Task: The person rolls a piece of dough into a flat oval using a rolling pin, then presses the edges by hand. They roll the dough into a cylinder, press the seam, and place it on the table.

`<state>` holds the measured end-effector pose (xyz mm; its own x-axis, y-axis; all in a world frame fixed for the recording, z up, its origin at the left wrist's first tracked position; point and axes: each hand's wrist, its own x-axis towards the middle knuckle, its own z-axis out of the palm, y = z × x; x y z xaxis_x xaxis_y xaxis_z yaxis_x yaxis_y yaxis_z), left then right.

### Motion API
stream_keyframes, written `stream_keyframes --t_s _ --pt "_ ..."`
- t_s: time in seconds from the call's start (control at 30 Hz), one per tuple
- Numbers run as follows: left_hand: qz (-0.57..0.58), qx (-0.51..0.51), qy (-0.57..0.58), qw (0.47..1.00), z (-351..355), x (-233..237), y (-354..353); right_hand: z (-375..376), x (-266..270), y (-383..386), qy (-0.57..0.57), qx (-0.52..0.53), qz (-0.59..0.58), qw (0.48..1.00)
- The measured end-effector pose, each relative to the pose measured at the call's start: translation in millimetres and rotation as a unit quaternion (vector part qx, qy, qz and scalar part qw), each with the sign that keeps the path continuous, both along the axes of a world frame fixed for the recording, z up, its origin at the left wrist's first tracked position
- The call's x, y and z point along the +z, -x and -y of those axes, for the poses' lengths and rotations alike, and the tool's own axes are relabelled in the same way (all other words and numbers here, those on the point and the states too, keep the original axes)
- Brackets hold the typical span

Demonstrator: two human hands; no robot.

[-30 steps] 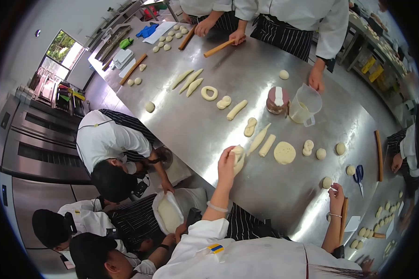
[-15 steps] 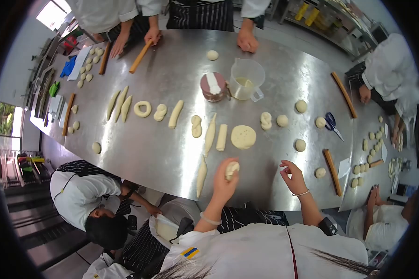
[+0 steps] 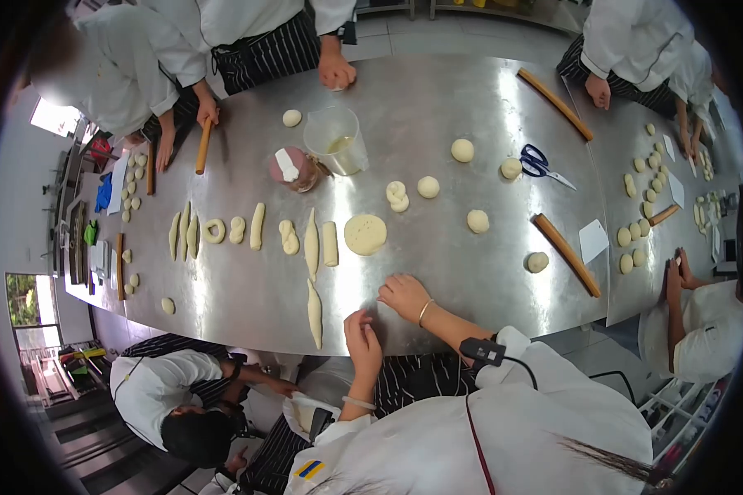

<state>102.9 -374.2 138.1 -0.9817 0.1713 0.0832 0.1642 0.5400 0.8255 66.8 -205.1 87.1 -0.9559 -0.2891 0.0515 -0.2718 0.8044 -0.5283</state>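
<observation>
My left hand (image 3: 362, 333) hovers at the near edge of the steel table (image 3: 462, 74), fingers curled; whether it holds dough is hidden. My right hand (image 3: 403, 294) rests palm down on the table just beyond it, fingers spread. A long tapered dough piece (image 3: 314, 313) lies left of my left hand. A flat round dough disc (image 3: 365, 234) sits a little beyond my right hand, beside a row of shaped dough pieces (image 3: 257, 225).
A clear measuring jug (image 3: 336, 142) and a lidded jar (image 3: 291, 169) stand mid-table. Dough balls (image 3: 477, 221), scissors (image 3: 541, 162) and a wooden rolling pin (image 3: 565, 253) lie to the right. Other people (image 3: 248, 33) stand across the table, and one crouches at lower left (image 3: 173, 396).
The view swung right. My left hand, which held a dough piece up, dropped to the table edge and the dough is out of sight. My right hand moved left and lies flat.
</observation>
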Motion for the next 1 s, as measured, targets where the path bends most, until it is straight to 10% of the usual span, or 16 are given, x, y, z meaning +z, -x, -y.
stream_keyframes --t_s 0.23,0.3,0.33,0.4,0.53,0.6,0.7,0.83,0.9,1.0 --pt "0.315 -0.043 -0.298 0.900 -41.2 -21.1 1.5 -57.4 57.8 -26.0 0.244 -0.289 0.010 0.926" --pt "0.503 -0.049 -0.480 0.717 -83.5 26.3 13.4 -54.0 113.5 -28.3 0.301 -0.248 0.104 0.915" --pt "0.496 -0.051 -0.481 0.721 -99.7 40.8 18.7 -54.3 129.7 -28.0 0.302 -0.244 0.098 0.916" --pt "0.523 -0.153 -0.710 0.446 -123.1 66.0 31.0 -55.0 150.9 -26.4 0.143 -0.043 -0.162 0.975" --pt "0.470 -0.040 -0.724 0.504 -134.2 102.8 51.5 -79.2 178.5 -53.8 -0.001 -0.059 -0.221 0.973" --pt "0.440 -0.102 -0.569 0.687 -141.0 58.4 51.4 -79.4 176.7 -61.7 0.097 -0.107 -0.215 0.966" --pt "0.446 -0.077 -0.663 0.596 -176.3 24.9 5.0 -80.4 164.1 -53.5 0.124 -0.253 -0.164 0.945" --pt "0.458 -0.070 -0.628 0.626 -191.7 51.6 -1.0 -100.7 163.7 -19.8 0.290 -0.298 -0.220 0.883" --pt "0.443 -0.068 -0.662 0.600 -180.4 60.1 14.9 -123.0 121.8 -29.0 0.339 -0.165 -0.098 0.921" --pt "0.501 -0.016 -0.650 0.571 -165.4 129.4 24.2 -97.7 136.4 -54.0 0.219 -0.109 -0.213 0.946"
